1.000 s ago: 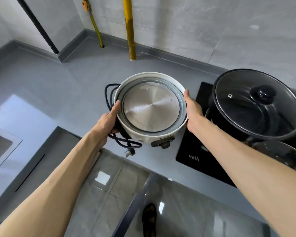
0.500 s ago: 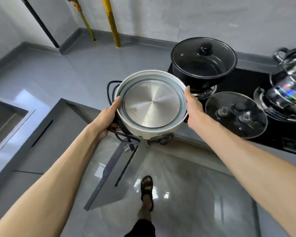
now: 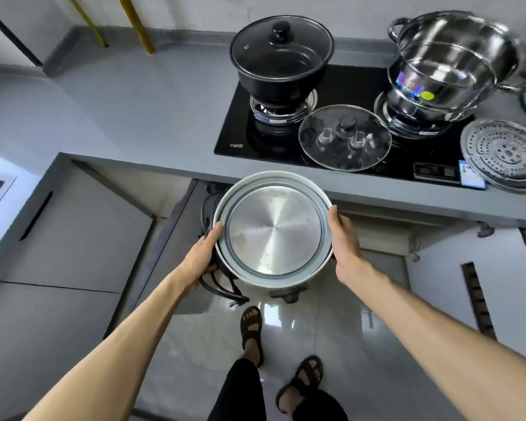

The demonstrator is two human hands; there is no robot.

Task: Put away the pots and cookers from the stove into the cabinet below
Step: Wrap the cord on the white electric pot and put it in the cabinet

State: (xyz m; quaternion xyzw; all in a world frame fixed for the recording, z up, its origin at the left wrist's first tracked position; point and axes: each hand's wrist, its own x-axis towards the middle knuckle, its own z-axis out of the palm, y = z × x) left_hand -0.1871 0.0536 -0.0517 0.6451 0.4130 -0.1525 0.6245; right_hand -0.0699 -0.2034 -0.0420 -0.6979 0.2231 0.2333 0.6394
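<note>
A white electric cooker (image 3: 274, 235) is held in the air between both hands, just below the front edge of the countertop (image 3: 134, 117) and before the open cabinet (image 3: 374, 235) beneath the stove (image 3: 234, 129). Its left side is gripped by the left hand (image 3: 202, 256), with the thumb laid by the rim and the fingers curled underneath round the bundled black power cord (image 3: 222, 287). Its right side is clasped by the right hand (image 3: 345, 241), thumb along the rim; the fingers are hidden behind the wall. On the stove, a black pot (image 3: 281, 56) with a glass cover is seated on the left burner and a stainless steel steamer pot (image 3: 450, 71) on the right burner. A loose glass lid (image 3: 345, 138) is laid flat between them, and a perforated steamer plate (image 3: 504, 156) is set at the far right.
</note>
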